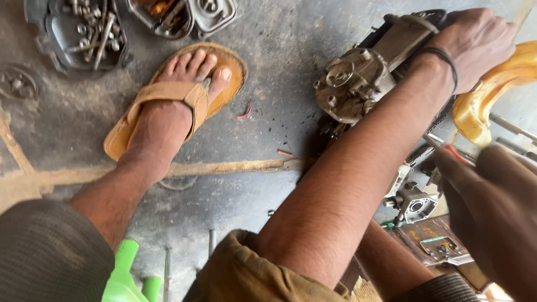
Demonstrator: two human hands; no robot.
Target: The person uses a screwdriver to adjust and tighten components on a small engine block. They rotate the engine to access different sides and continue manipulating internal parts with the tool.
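Note:
My left hand (475, 45), a dark band on its wrist, reaches to the top right and grips the far end of a greasy grey engine assembly (358, 84) lying on the floor. The hand touches a curved yellow plastic cover (486, 100) beside it. My right hand (492, 207) is blurred at the right edge. It is closed around a thin tool with a red part (454, 155) that points toward the engine's near side. What the tool's tip touches is hidden.
My left foot in a tan sandal (184, 95) stands on the dirty concrete floor. Dark covers holding bolts (84, 33) and parts (168, 17) lie at top left. A small metal block (417, 204), metal rods (512, 128) and a green plastic object (126, 274) are nearby.

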